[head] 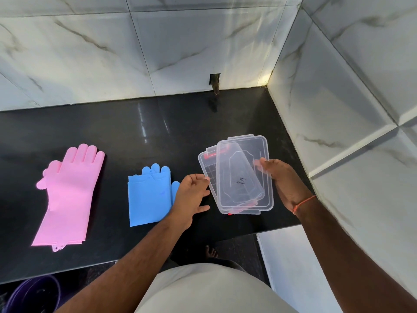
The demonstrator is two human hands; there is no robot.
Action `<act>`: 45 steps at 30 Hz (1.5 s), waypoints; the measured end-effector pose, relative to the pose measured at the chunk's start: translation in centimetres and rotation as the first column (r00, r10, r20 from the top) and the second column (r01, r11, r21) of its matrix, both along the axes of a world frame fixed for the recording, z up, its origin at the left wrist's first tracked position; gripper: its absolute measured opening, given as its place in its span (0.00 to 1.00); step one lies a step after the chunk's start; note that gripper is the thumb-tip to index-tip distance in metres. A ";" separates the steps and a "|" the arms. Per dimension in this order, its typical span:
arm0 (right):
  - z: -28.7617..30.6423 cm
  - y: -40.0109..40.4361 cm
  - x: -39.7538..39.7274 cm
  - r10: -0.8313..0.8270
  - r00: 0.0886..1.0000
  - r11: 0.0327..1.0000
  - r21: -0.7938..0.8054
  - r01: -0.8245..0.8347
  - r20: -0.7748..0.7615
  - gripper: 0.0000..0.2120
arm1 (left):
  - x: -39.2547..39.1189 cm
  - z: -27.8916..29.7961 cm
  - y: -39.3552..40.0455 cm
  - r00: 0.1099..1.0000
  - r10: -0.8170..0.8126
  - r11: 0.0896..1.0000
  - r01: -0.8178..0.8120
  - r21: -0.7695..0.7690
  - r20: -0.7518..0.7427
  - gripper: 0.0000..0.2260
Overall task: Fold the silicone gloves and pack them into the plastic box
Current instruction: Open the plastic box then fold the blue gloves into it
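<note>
We hold the clear lid [246, 175] in our right hand [283, 181], lifted off the plastic box [208, 170], which our left hand [191, 195] pinches at its 9 o'clock rim. Blue gloves [149, 197] lie folded on the desk [158, 123]; pink gloves [67, 195] flat at 9 o'clock. Advice: park lid clear, steady box.

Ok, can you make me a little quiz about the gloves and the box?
1. True or false: the pink gloves are already folded.
2. Which hand holds the clear lid: A left, B right, C neither?
3. Fill in: the blue gloves lie between the pink gloves and the ____.

Key: 1 false, they lie flat at full length. 2 B, the right hand; the left hand steadies the box. 3 box.
</note>
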State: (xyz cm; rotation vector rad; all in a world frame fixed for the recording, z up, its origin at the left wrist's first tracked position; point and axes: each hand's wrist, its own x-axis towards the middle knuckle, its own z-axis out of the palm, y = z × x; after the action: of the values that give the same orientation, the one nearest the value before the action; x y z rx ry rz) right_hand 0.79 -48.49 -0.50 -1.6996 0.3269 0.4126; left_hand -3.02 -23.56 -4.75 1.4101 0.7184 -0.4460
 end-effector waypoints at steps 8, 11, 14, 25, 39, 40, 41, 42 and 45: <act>3.2 -5.3 1.8 -0.069 0.990 0.995 0.074 0.060 0.126 0.07 | 0.4 -0.9 -0.3 0.994 -0.086 0.993 0.080 0.091 0.071 0.19; 4.8 -7.0 2.4 -0.044 0.962 0.989 -0.123 0.080 0.270 0.14 | 0.6 -0.8 -0.3 0.988 -0.118 0.988 0.107 0.108 0.096 0.20; 5.5 -8.0 3.2 0.037 0.927 0.905 -0.406 0.127 0.373 0.17 | 0.8 -0.7 -0.2 0.988 -0.115 0.991 0.106 0.087 0.102 0.20; -3.7 -3.3 3.4 0.470 0.879 0.134 -0.978 -0.161 -0.081 0.15 | 0.8 -0.6 -0.5 0.994 -0.052 0.998 0.057 -0.042 0.095 0.21; -6.0 -2.5 2.0 0.443 0.895 0.254 -0.949 -0.184 -0.055 0.14 | 0.5 -0.4 -0.2 0.994 -0.050 0.997 0.056 -0.060 0.098 0.21; -5.8 -2.5 2.1 0.428 0.903 0.293 -0.940 -0.177 -0.036 0.13 | 0.5 -0.4 -0.1 0.994 -0.054 0.997 0.060 -0.058 0.100 0.22; -5.5 -2.6 2.1 0.411 0.911 0.330 -0.928 -0.172 -0.022 0.12 | 0.5 -0.3 0.0 0.993 -0.058 0.996 0.064 -0.057 0.099 0.22; -5.1 -2.5 2.1 0.393 0.920 0.364 -0.917 -0.164 -0.009 0.12 | 0.5 -0.2 0.1 0.993 -0.062 0.996 0.068 -0.057 0.098 0.22; -3.4 -2.2 2.4 0.306 0.947 0.463 -0.885 -0.055 0.101 0.12 | 0.4 0.4 0.9 0.992 -0.078 0.997 0.079 -0.014 0.098 0.23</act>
State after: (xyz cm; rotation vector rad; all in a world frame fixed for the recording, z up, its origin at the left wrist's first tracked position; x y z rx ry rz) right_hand 3.16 -50.67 -3.88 -2.8216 0.1583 0.1593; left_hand -2.64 -22.70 -4.33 1.4372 0.5803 -0.4405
